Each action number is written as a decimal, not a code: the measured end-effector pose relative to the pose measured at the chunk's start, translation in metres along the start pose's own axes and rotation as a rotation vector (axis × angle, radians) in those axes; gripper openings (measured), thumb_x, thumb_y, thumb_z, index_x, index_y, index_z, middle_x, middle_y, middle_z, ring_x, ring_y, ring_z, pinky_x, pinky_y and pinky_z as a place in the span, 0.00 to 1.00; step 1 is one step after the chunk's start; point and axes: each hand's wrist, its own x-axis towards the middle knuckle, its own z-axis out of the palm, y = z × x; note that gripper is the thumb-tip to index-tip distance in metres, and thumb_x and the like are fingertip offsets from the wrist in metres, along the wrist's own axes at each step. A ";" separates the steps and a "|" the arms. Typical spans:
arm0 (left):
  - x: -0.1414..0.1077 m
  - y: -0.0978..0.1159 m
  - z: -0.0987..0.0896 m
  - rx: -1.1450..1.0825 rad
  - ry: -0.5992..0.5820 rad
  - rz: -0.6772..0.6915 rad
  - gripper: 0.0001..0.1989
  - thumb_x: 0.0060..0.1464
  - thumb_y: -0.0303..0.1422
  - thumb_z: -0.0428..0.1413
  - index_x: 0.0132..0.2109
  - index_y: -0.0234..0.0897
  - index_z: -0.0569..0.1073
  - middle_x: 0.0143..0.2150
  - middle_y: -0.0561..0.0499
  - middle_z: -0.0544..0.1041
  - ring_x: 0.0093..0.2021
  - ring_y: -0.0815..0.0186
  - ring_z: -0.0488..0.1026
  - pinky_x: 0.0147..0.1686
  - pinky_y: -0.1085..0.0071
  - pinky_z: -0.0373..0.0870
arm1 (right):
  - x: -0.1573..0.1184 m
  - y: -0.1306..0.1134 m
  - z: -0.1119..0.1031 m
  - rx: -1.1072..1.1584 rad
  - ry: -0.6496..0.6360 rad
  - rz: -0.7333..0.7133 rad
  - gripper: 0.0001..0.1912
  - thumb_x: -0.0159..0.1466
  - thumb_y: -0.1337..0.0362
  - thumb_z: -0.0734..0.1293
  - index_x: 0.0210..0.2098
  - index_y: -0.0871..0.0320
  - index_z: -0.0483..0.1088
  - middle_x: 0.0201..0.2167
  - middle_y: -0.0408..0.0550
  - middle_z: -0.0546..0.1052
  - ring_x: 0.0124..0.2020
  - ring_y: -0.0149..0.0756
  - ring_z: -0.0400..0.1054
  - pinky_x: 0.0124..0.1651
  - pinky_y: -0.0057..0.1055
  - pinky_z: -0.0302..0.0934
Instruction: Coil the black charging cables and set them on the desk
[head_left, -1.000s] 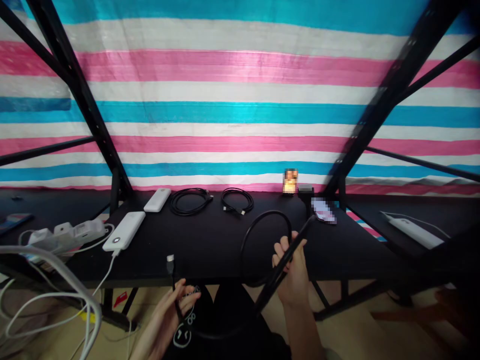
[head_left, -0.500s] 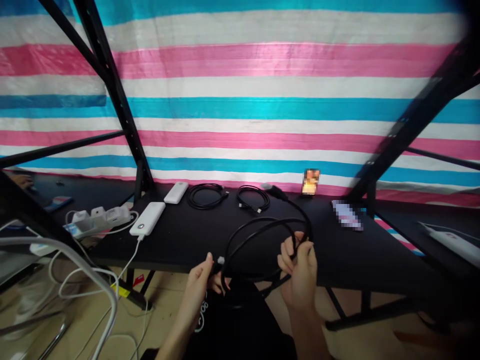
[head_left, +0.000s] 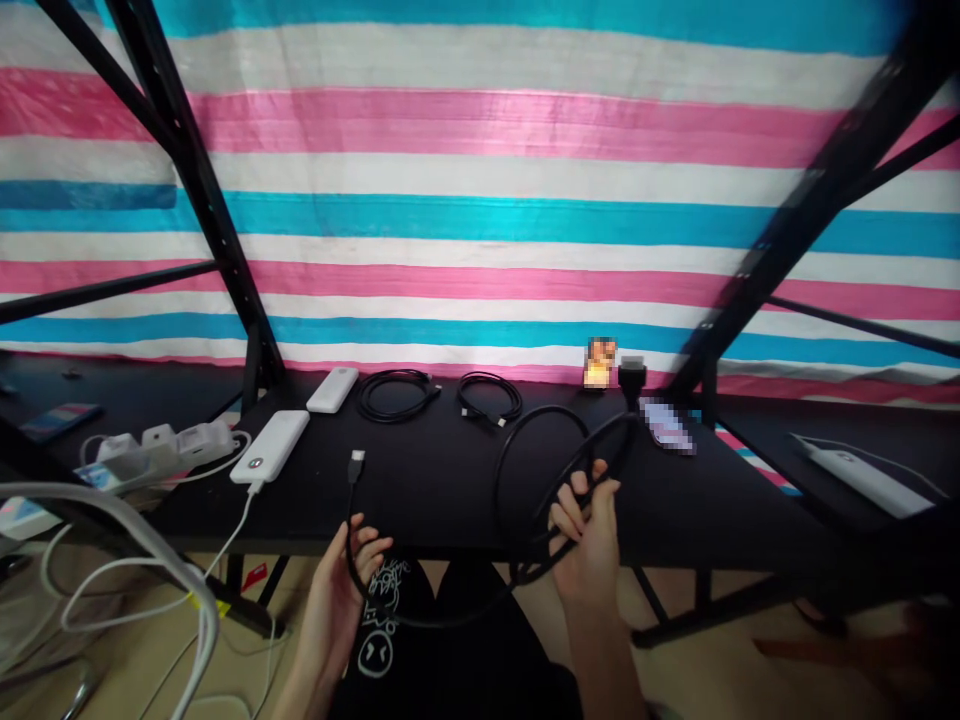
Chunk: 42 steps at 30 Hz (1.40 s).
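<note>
A thick black cable (head_left: 442, 623) stretches between my two hands, sagging in front of my dark clothing. My left hand (head_left: 337, 590) pinches it a little below one end, whose plug (head_left: 356, 464) has a light metal tip and points up. Bunched loops of the same cable are gripped in my right hand (head_left: 586, 545), fingers wrapped round them. Above that hand the other end stands up, with a wide black plug (head_left: 632, 378). Behind the hands, two thinner coiled black cables, a left coil (head_left: 397, 396) and a right coil (head_left: 491, 398), lie on the black table (head_left: 427, 470).
Two white power banks, a near one (head_left: 271, 446) with a white cord and a far one (head_left: 333, 390), lie left beside a power strip (head_left: 142, 455) with chargers. A blurred-out phone-like item (head_left: 666, 426) lies right. Black metal posts (head_left: 202, 200) flank a striped sheet (head_left: 480, 230).
My left hand has moved left and down, drawing its cable end away from the loops and turning the plug upright. The right-hand plug now stands upright. The view has shifted slightly right.
</note>
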 end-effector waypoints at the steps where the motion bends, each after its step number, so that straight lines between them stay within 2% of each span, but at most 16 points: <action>1: -0.001 0.001 0.002 -0.004 -0.006 0.012 0.11 0.55 0.26 0.48 0.45 0.34 0.68 0.34 0.47 0.74 0.37 0.65 0.76 0.33 0.78 0.74 | 0.001 0.001 -0.001 -0.037 -0.030 0.024 0.18 0.53 0.49 0.70 0.36 0.53 0.68 0.21 0.34 0.61 0.13 0.17 0.40 0.12 0.14 0.36; 4: -0.004 0.004 0.011 0.052 -0.133 0.055 0.14 0.50 0.32 0.57 0.45 0.33 0.69 0.34 0.47 0.75 0.37 0.62 0.76 0.35 0.76 0.75 | 0.001 0.005 -0.005 -0.187 -0.094 0.058 0.20 0.52 0.47 0.69 0.34 0.56 0.69 0.18 0.35 0.63 0.12 0.16 0.39 0.12 0.15 0.34; 7: -0.009 0.007 0.027 0.206 -0.266 0.103 0.25 0.41 0.41 0.64 0.45 0.34 0.69 0.32 0.49 0.74 0.33 0.60 0.76 0.30 0.76 0.74 | -0.002 0.008 -0.010 -0.313 -0.213 0.070 0.21 0.53 0.47 0.69 0.33 0.60 0.71 0.15 0.36 0.63 0.12 0.16 0.40 0.13 0.16 0.34; 11: -0.016 0.006 0.051 0.368 -0.348 0.080 0.26 0.42 0.45 0.62 0.46 0.33 0.70 0.30 0.47 0.75 0.28 0.62 0.75 0.25 0.77 0.70 | -0.006 0.009 -0.013 -0.425 -0.422 0.067 0.18 0.56 0.50 0.67 0.33 0.60 0.74 0.15 0.38 0.65 0.11 0.17 0.41 0.14 0.18 0.34; 14: -0.022 0.000 0.061 0.405 -0.475 -0.037 0.28 0.43 0.46 0.61 0.46 0.31 0.70 0.27 0.47 0.74 0.21 0.65 0.72 0.19 0.78 0.66 | -0.007 0.008 -0.011 -0.614 -0.509 -0.019 0.12 0.56 0.56 0.68 0.32 0.58 0.75 0.17 0.41 0.68 0.14 0.22 0.53 0.16 0.21 0.47; 17: -0.028 -0.007 0.063 0.419 -0.631 -0.123 0.26 0.47 0.50 0.55 0.44 0.32 0.69 0.22 0.48 0.73 0.15 0.66 0.68 0.13 0.79 0.57 | -0.006 0.009 -0.009 -0.776 -0.519 -0.131 0.06 0.56 0.61 0.69 0.30 0.57 0.76 0.19 0.42 0.71 0.23 0.30 0.65 0.28 0.27 0.61; 18: -0.030 -0.009 0.063 0.419 -0.669 -0.147 0.24 0.49 0.51 0.53 0.41 0.33 0.70 0.20 0.49 0.71 0.13 0.67 0.66 0.11 0.79 0.54 | -0.006 0.010 -0.008 -0.791 -0.503 -0.150 0.06 0.56 0.61 0.68 0.31 0.57 0.76 0.19 0.42 0.72 0.23 0.30 0.65 0.30 0.28 0.62; 20: -0.029 -0.010 0.062 0.409 -0.679 -0.189 0.23 0.50 0.53 0.50 0.31 0.35 0.67 0.13 0.53 0.66 0.09 0.70 0.60 0.10 0.80 0.48 | -0.005 0.013 -0.008 -0.768 -0.446 -0.148 0.08 0.57 0.60 0.67 0.32 0.58 0.74 0.20 0.42 0.74 0.21 0.29 0.64 0.27 0.27 0.61; 23: -0.019 -0.004 0.060 0.387 -0.516 -0.107 0.23 0.48 0.52 0.54 0.24 0.36 0.61 0.10 0.57 0.59 0.09 0.74 0.55 0.10 0.80 0.49 | -0.002 0.015 -0.010 -0.619 -0.303 -0.089 0.14 0.57 0.54 0.67 0.35 0.59 0.70 0.26 0.48 0.78 0.23 0.32 0.69 0.26 0.29 0.64; 26: -0.002 0.010 0.051 0.353 -0.302 0.122 0.23 0.44 0.52 0.58 0.27 0.35 0.63 0.17 0.53 0.68 0.17 0.72 0.66 0.17 0.82 0.61 | 0.006 0.010 -0.017 -0.448 -0.175 -0.056 0.21 0.55 0.48 0.68 0.36 0.59 0.66 0.30 0.50 0.78 0.30 0.37 0.73 0.32 0.35 0.68; 28: 0.008 0.022 0.041 0.309 -0.174 0.281 0.24 0.41 0.52 0.60 0.31 0.35 0.64 0.21 0.53 0.71 0.21 0.70 0.70 0.19 0.82 0.64 | 0.015 0.003 -0.027 -0.380 -0.094 -0.069 0.23 0.53 0.46 0.68 0.36 0.58 0.65 0.26 0.45 0.77 0.25 0.34 0.72 0.30 0.33 0.69; 31: 0.020 0.040 0.024 0.266 -0.031 0.490 0.23 0.43 0.52 0.58 0.33 0.37 0.63 0.22 0.56 0.70 0.13 0.75 0.62 0.11 0.82 0.54 | 0.030 -0.009 -0.048 -0.311 0.033 -0.081 0.23 0.51 0.46 0.70 0.35 0.57 0.64 0.20 0.35 0.71 0.16 0.24 0.64 0.23 0.25 0.65; 34: 0.026 0.056 0.012 0.232 0.087 0.680 0.18 0.50 0.48 0.54 0.33 0.37 0.64 0.18 0.59 0.65 0.09 0.78 0.49 0.08 0.82 0.41 | 0.045 -0.020 -0.071 -0.336 0.176 -0.099 0.23 0.50 0.47 0.70 0.35 0.56 0.63 0.24 0.38 0.74 0.19 0.26 0.67 0.24 0.26 0.66; 36: 0.028 0.066 0.006 0.142 0.153 0.734 0.13 0.54 0.43 0.53 0.32 0.36 0.64 0.16 0.60 0.61 0.10 0.78 0.47 0.08 0.82 0.40 | 0.053 -0.026 -0.084 -0.362 0.249 -0.155 0.21 0.53 0.49 0.68 0.36 0.56 0.62 0.30 0.44 0.76 0.28 0.33 0.72 0.30 0.31 0.68; 38: 0.030 0.076 0.001 0.032 0.226 0.728 0.10 0.57 0.36 0.48 0.31 0.36 0.63 0.15 0.61 0.58 0.11 0.77 0.46 0.09 0.80 0.41 | 0.059 -0.033 -0.097 -0.348 0.307 -0.227 0.17 0.56 0.50 0.66 0.36 0.55 0.61 0.34 0.47 0.76 0.36 0.37 0.73 0.36 0.36 0.69; 42: 0.031 0.089 -0.006 -0.032 0.379 0.775 0.12 0.61 0.31 0.40 0.29 0.37 0.61 0.14 0.59 0.55 0.12 0.73 0.46 0.10 0.77 0.42 | 0.066 -0.048 -0.121 -0.325 0.476 -0.371 0.10 0.58 0.55 0.64 0.36 0.52 0.61 0.35 0.43 0.74 0.34 0.34 0.73 0.35 0.35 0.68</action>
